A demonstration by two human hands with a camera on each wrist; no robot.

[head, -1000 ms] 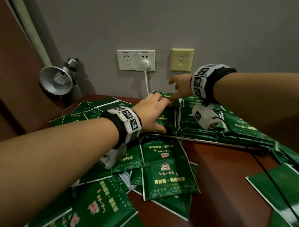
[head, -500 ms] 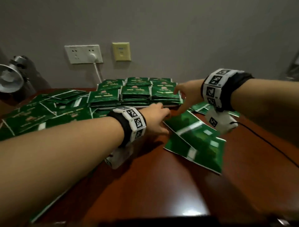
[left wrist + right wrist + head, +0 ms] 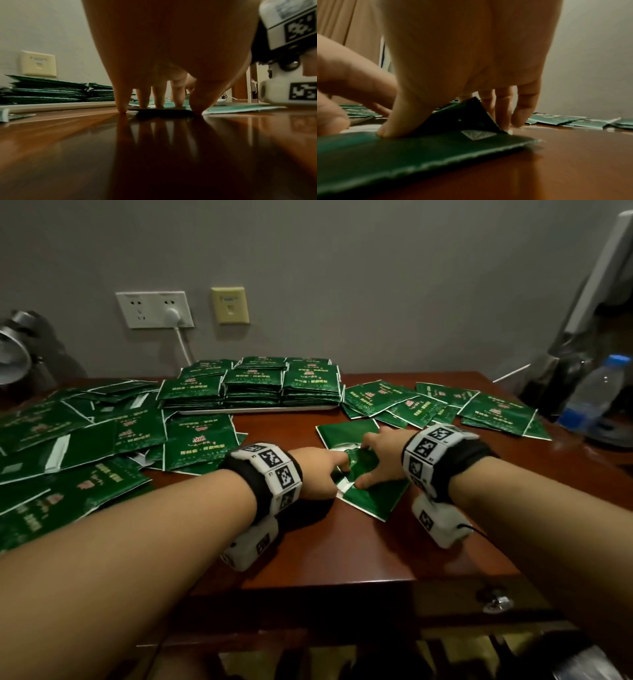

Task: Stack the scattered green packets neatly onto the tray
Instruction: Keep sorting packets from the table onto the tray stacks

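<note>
- Head view: both hands are down on the brown table [image 3: 342, 549]. The left hand [image 3: 317, 472] and right hand [image 3: 383, 460] meet over two loose green packets [image 3: 373, 494] lying plain side up. The tray [image 3: 260, 409] sits at the back by the wall, already loaded with neat packet stacks [image 3: 257, 381]. More packets are scattered left [image 3: 85, 440] and right [image 3: 445, 405]. Their gold and red print is too blurred to read. A water bottle [image 3: 592, 392] stands far right, and a wall socket [image 3: 154, 309] has a plug in it.
- Left wrist view: left-hand fingers [image 3: 158, 97] point straight down, spread, tips on a packet edge and the tabletop. Nothing is gripped.
- Right wrist view: right thumb [image 3: 399, 121] presses a flat packet [image 3: 419, 146] while the fingers [image 3: 503, 108] prop up a lifted packet [image 3: 462, 117] between them.
</note>
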